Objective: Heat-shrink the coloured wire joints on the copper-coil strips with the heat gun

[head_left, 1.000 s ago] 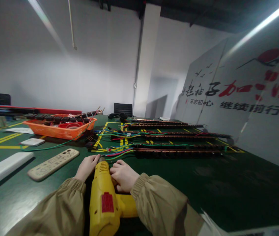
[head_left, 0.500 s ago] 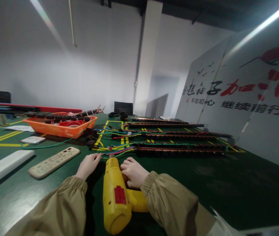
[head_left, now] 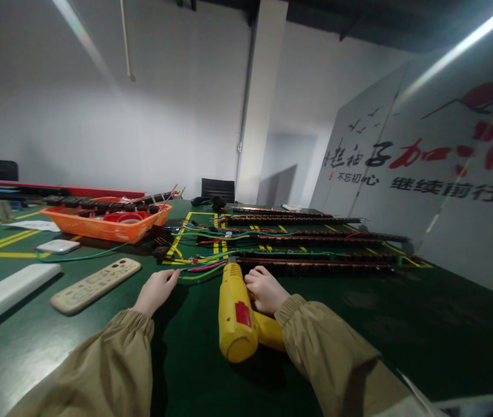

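Observation:
My left hand (head_left: pixel 156 291) pinches the end of coloured wires (head_left: pixel 205 268), in red, blue, green and yellow, just above the green table. These wires run to the nearest of several long dark strips with copper-coloured edges (head_left: pixel 316 263). My right hand (head_left: pixel 266 289), fingers curled, is at the far right side of a yellow heat gun (head_left: pixel 238 315). Its grip is partly hidden by the gun and my sleeve. The gun's nozzle points away from me, close to the wires where they meet the strip, and its handle lies to the right under my forearm.
Left of my hands lie a beige remote control (head_left: pixel 96 285), a long white device (head_left: pixel 12 294) and a small white box (head_left: pixel 58 247). Beyond them stands an orange basket (head_left: pixel 99 226) full of parts. Yellow tape (head_left: pixel 10 255) marks the table (head_left: pixel 203 382).
My right hand has moved the heat gun to the right and farther from me, along the wires to the strip's near end. My left hand has stayed on the wire ends.

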`<state>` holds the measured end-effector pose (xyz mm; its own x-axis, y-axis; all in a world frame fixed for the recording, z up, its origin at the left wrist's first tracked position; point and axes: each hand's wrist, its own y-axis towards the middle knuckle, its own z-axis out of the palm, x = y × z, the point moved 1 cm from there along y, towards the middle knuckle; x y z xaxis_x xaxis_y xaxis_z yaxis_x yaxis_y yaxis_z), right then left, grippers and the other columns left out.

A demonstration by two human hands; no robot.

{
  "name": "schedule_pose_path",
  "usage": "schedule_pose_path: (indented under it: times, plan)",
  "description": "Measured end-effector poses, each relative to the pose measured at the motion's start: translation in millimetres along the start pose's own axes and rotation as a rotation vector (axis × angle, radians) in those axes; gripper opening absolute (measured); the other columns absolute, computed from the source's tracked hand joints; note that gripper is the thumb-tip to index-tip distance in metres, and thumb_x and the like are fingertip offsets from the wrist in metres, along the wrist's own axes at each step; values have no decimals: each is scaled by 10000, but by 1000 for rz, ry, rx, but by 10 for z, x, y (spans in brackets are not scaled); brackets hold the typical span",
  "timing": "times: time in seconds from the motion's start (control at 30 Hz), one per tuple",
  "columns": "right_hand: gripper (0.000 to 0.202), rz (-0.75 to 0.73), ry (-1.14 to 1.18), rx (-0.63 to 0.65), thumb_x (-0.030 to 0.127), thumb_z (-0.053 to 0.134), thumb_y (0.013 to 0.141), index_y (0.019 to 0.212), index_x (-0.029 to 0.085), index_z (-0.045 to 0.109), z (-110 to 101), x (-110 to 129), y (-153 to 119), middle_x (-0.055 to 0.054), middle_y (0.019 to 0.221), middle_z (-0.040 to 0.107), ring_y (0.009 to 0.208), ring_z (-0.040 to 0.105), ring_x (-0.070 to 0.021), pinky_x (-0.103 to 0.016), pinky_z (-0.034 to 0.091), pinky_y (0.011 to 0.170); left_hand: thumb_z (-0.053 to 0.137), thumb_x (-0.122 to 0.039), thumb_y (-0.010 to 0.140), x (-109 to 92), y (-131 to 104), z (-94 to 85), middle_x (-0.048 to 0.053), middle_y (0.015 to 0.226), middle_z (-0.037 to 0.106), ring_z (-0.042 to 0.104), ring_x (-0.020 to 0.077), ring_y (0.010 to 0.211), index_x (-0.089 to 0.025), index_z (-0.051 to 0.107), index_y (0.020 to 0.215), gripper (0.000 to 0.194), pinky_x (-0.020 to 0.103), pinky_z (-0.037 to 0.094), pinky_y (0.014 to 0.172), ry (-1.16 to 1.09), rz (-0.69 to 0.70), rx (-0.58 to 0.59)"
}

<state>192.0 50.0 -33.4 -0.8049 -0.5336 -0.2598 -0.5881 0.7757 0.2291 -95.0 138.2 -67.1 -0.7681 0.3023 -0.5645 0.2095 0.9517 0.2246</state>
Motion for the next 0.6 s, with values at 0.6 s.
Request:
schedule_pose_path:
  times: [0.6]
  plan:
    - [115,-20,-10,26,132,529,663,714,132,632,-34,-22,-38,-70,836,587,882,458,-196,-341,254,918,285,-518,860,-30,-22,-9,9,617,555,483,131,613,-184,479,602,465,213,258,562,5,-1,-18]
